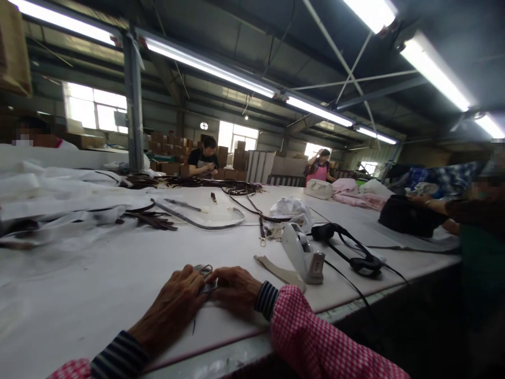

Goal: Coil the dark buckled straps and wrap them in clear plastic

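Note:
Both hands meet near the front edge of the white table [138, 284]. My left hand [173, 300] has its fingers bent round a small grey strap-like piece [209, 287]. From the right, my right hand [236, 287] touches the same piece with bent fingers, its lower part blurred. A thin loop stands up between the fingertips, and a narrow dark end hangs below my left hand. Just right of my right hand lie a curved beige strip [281, 271] and a white tape dispenser [303, 255].
Black headphones [365, 263] with a cable lie at the right. Farther back are dark straps [240, 188], clear plastic [292, 210] and white sheeting [59, 195]. A person at the right handles a black bag [410, 216]; other people are across the table.

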Available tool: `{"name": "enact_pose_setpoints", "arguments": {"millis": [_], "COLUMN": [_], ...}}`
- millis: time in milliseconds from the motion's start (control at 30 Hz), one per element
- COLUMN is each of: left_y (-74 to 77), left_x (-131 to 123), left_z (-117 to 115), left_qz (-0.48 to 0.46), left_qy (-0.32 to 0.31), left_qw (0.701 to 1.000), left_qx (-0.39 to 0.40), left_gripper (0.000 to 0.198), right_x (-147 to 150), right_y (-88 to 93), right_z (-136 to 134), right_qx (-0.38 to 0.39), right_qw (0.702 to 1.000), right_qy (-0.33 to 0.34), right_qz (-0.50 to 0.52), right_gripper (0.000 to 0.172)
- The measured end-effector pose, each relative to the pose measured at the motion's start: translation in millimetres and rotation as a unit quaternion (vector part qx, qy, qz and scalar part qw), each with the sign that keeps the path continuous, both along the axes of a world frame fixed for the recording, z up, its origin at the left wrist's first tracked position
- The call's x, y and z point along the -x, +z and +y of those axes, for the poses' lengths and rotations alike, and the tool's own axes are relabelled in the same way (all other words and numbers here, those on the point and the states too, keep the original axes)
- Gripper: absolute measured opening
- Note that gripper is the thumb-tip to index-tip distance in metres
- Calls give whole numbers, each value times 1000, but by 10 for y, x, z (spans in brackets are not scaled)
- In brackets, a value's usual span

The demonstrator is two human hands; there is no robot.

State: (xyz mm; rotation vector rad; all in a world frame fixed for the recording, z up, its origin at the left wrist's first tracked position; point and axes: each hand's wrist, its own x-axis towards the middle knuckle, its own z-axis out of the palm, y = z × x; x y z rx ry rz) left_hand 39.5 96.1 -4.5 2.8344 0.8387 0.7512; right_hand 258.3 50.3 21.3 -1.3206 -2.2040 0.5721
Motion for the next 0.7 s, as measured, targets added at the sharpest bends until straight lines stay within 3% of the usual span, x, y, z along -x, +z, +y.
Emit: {"name": "enact_pose_setpoints", "arguments": {"millis": [100, 200, 267, 333, 400, 500, 567, 700], "left_y": [23, 140, 233, 293, 304, 254, 206, 152], "left_x": [34, 89, 127, 157, 171, 161, 145, 112], "left_z": [-7, -4, 15, 45, 78, 120, 151, 212], "left_qz": [-27, -118, -207, -296, -361, -405, -412, -404], "left_qy": [21, 67, 92, 98, 95, 90, 97, 132], "left_qw": [998, 974, 923, 852, 792, 737, 723, 724], "left_qx": [45, 179, 312, 421, 484, 534, 546, 543], "left_gripper": [17, 24, 37, 45, 47, 47, 48, 54], "right_x": [-238, -642, -966, -1271, -1509, -1697, -1736, -1759], "right_y": [171, 365, 464, 511, 497, 387, 294, 182], "right_z": [63, 168, 270, 388, 507, 670, 770, 985], "right_qx": [52, 3, -31, -49, -53, -48, -44, -61], "right_qw": [999, 990, 970, 944, 919, 893, 885, 875], "right_qy": [-16, -138, -227, -298, -347, -381, -384, -392], "right_qz": [7, -36, -81, -132, -180, -236, -261, -278], "right_gripper": [39, 30, 23, 21, 25, 30, 31, 31]}}
